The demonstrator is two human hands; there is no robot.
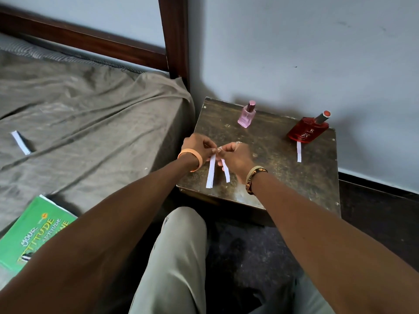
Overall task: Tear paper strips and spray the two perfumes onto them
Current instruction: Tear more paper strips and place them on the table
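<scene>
Paper strips hang from both hands above the near left part of the small dark table. The left hand pinches the top of the longer strip and the right hand pinches the shorter strip, fingertips nearly meeting. Both strips run lengthwise toward the person, their lower ends splayed apart. Farther back stand the red perfume bottle, reading "RED ZX", with a third strip lying lengthwise just before it, and the pink perfume bottle. On the bed lies a green book reading "YOUR ATTITUDE".

Bottles on table beside bed
</scene>
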